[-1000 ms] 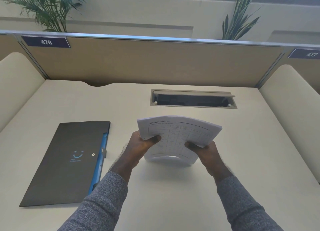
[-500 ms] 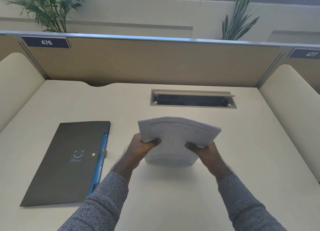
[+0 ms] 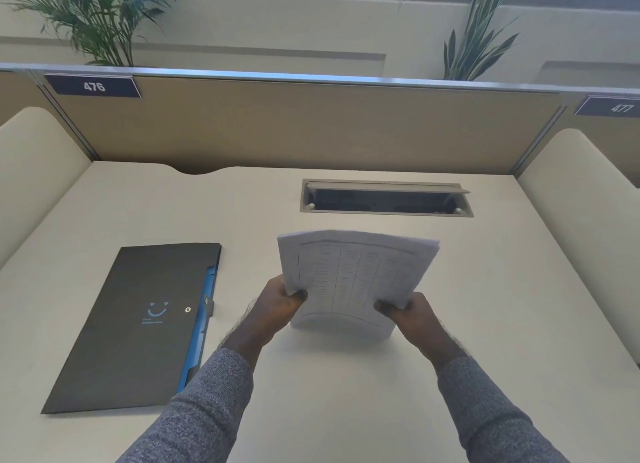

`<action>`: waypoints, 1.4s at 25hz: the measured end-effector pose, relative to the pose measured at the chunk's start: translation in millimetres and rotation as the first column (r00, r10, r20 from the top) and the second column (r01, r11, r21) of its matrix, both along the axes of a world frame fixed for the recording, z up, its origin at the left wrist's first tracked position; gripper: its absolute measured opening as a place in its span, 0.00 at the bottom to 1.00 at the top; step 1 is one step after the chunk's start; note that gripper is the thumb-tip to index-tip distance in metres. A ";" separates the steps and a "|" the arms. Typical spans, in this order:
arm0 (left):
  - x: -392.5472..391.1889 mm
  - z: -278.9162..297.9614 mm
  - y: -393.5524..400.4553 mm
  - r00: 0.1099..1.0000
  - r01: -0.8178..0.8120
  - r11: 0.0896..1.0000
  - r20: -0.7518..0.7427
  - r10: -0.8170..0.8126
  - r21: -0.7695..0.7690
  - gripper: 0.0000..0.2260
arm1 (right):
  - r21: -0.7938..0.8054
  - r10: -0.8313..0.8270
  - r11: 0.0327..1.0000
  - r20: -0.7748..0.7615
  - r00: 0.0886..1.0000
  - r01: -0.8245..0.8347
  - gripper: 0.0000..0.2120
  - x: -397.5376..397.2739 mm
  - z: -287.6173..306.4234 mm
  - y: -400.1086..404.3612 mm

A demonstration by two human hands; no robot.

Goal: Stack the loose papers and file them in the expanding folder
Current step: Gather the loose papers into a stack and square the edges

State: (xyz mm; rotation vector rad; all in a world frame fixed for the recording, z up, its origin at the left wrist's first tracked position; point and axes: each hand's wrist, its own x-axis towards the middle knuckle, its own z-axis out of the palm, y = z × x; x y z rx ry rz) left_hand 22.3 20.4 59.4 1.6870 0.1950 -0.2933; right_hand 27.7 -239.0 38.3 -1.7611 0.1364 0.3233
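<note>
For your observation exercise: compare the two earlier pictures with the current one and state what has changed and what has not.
Very little changed. The stack of papers, gripped at its sides by the left hand and right hand, tipped slightly more upright, with its lower edge at the desk. Nothing was released. The grey expanding folder stayed closed, flat on the left.

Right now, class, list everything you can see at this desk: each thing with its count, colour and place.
Stack of papers: one, white with a printed table, held upright over the desk centre.
Expanding folder: one, dark grey with blue edge, flat and closed, desk left.
Desk: one, cream.
Cable tray: one, grey, lid ajar, recessed at desk back.
Divider panel: one, tan, behind the desk.
Number plates: two, navy, 476 at left, 477 at right.
Plants: two, green, beyond the divider, left and right.
Left hand: grey sleeve, grip on the stack's left edge.
Right hand: grey sleeve, grip on its right edge.
</note>
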 end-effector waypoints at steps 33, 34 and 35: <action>-23.4 -64.0 -4.5 0.987 0.155 0.572 -0.101 -0.126 0.805 0.27 | -0.875 0.239 0.477 0.041 0.970 -0.081 0.30 -36.3 -63.9 25.8; -25.8 -64.9 -0.3 0.986 0.145 0.546 -0.076 -0.146 0.825 0.28 | -0.902 0.292 0.424 0.049 0.955 -0.083 0.31 -37.1 -67.0 29.8; -27.7 -65.0 5.9 0.986 0.130 0.531 -0.055 -0.156 0.837 0.28 | -0.918 0.333 0.390 0.068 0.941 -0.072 0.33 -37.6 -69.8 35.8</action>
